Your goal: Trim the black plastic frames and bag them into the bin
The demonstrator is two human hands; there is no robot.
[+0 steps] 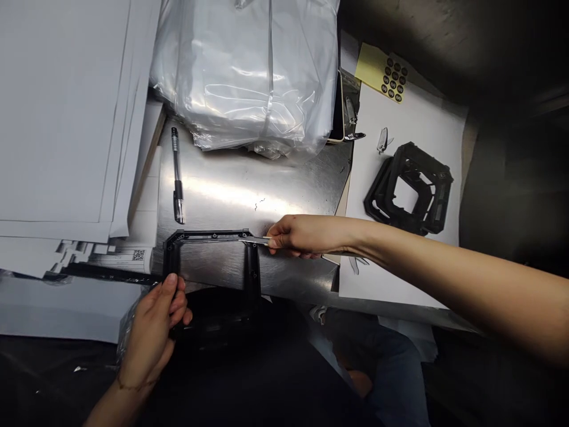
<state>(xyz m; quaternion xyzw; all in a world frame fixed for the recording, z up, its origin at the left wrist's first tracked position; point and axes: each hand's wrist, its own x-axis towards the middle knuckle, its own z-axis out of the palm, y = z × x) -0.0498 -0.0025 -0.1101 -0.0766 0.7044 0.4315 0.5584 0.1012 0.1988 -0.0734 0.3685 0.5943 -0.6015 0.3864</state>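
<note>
My left hand (155,320) is closed around the left side of a black plastic frame (208,236), with the thumb on top. The frame is roughly rectangular with cut corners, and its lower part fades into the dark clothing behind it. In my right hand (293,234) is a slim knife (255,241), pinched between thumb and fingers. Its thin pointed blade lies along the frame's far inner edge near the right corner; I cannot tell whether it touches. Most of the handle is hidden in the hand.
A pen (176,178) lies on the metal table (293,190). Stacked plastic bags (253,77) stand behind, and white sheets (66,107) at left. On white paper (411,118) at right lie more black frames (413,184), a small folding clipper (383,140) and a yellow sticker sheet (371,62).
</note>
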